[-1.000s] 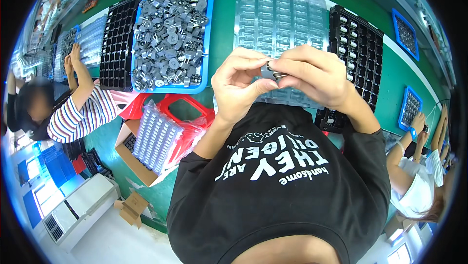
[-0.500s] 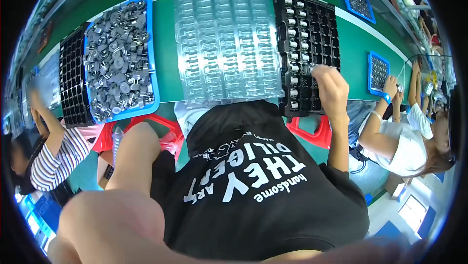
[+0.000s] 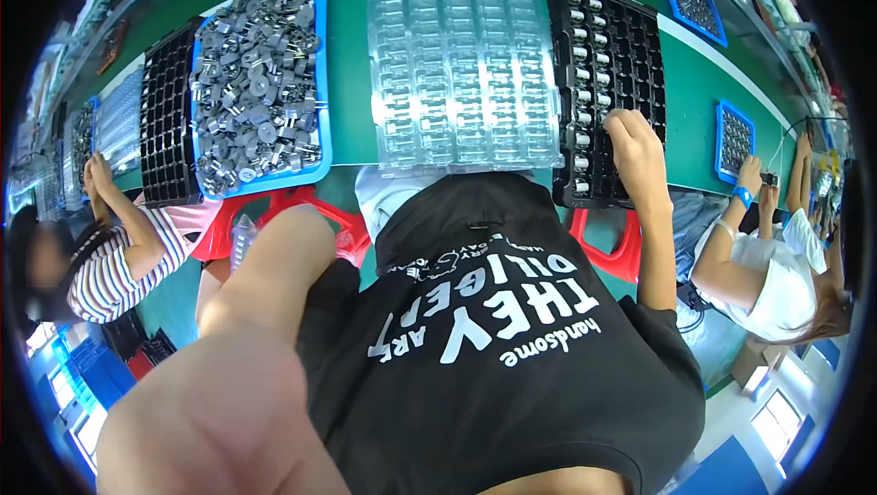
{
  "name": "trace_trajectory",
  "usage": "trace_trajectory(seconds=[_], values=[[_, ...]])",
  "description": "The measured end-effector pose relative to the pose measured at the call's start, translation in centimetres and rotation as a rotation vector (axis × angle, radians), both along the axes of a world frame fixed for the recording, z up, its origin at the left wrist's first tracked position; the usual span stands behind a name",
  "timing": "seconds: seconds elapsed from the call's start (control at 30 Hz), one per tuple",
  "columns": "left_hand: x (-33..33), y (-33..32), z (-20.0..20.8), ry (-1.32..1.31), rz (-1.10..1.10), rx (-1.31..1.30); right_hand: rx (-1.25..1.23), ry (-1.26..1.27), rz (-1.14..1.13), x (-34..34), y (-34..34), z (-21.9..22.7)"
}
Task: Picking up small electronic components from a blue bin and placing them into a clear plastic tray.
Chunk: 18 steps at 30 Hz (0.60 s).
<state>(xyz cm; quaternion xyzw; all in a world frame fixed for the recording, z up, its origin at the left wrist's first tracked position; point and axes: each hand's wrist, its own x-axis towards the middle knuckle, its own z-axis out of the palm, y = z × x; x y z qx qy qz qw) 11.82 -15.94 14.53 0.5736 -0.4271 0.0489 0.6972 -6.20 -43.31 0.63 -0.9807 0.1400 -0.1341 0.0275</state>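
Observation:
My right hand [image 3: 632,150] is over the black compartment tray [image 3: 639,66]. Its fingers are bent and pinched together at the tray's second column from the left, and they cover whatever they grip. Small silver cylindrical parts [image 3: 582,98] fill most of the leftmost column and the far part of the second. My left arm is bent back toward the camera, so my left hand [image 3: 206,404] looms large and blurred at the lower left, its fingers not visible. A clear plastic blister tray [image 3: 466,66] lies left of the black one, on the green table.
A blue bin [image 3: 324,84] heaped with grey round parts [image 3: 260,84] stands at left, beside another black tray [image 3: 169,121]. Smaller blue trays [image 3: 735,139] lie at right. Co-workers sit on both sides, one in a striped shirt [image 3: 128,267], one in white [image 3: 763,285]. Red stools [image 3: 607,244] stand below the table.
The view has shifted, so the table and trays appear further right and slightly higher. My right hand stays at the second column, its fingertips now lower into the tray. My left arm remains raised.

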Motion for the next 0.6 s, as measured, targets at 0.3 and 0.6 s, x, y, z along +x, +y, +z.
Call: trace_trajectory(seconds=[0.3,0.6], values=[[0.5,-0.2,0.1,-0.026,0.028,-0.140,-0.031,-0.072,0.029,0.5,0.2,-1.0],[0.8,3.1,1.7,-0.017,-0.060,-0.254,-0.014,-0.063,-0.011,0.2,0.7,-1.0]])
